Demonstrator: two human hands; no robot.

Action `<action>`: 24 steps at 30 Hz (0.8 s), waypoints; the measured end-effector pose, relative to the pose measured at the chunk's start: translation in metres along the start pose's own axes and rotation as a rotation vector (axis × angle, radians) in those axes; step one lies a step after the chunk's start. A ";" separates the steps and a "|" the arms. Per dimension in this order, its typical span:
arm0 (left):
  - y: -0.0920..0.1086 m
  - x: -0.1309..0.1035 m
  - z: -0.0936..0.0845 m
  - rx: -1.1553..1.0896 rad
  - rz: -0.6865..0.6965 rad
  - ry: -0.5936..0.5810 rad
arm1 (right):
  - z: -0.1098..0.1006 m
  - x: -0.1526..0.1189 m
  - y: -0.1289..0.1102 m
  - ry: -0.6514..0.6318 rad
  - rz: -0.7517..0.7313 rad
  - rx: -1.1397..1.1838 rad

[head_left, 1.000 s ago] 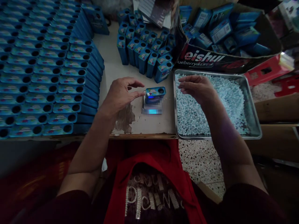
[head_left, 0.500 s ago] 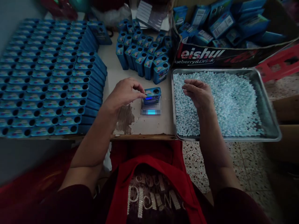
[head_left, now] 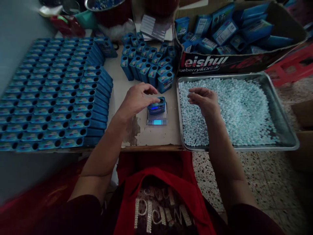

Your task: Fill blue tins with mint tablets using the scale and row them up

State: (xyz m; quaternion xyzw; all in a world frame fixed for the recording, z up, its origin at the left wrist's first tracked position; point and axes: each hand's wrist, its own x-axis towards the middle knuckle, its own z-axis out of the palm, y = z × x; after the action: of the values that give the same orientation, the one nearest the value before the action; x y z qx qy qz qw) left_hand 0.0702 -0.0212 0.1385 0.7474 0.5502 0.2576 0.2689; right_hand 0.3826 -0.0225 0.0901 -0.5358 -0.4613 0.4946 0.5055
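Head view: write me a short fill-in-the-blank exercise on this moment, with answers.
1. The right hand is above a metal ____ of pale pellets.
2. The left hand is at a small container coloured ____.
3. The packed rows stand on the table's ____ side.

Missing words: tray; blue; left.
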 end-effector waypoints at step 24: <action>-0.189 0.155 -0.204 0.487 -0.336 -0.248 | 0.034 0.048 -0.043 -0.200 0.370 0.229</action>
State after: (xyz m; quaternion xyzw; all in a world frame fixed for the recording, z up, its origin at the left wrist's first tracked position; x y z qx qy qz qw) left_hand -0.1575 0.1989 0.1695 0.7142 0.6744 -0.0229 0.1859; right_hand 0.3532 0.0304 0.1298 -0.4989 -0.3439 0.6784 0.4154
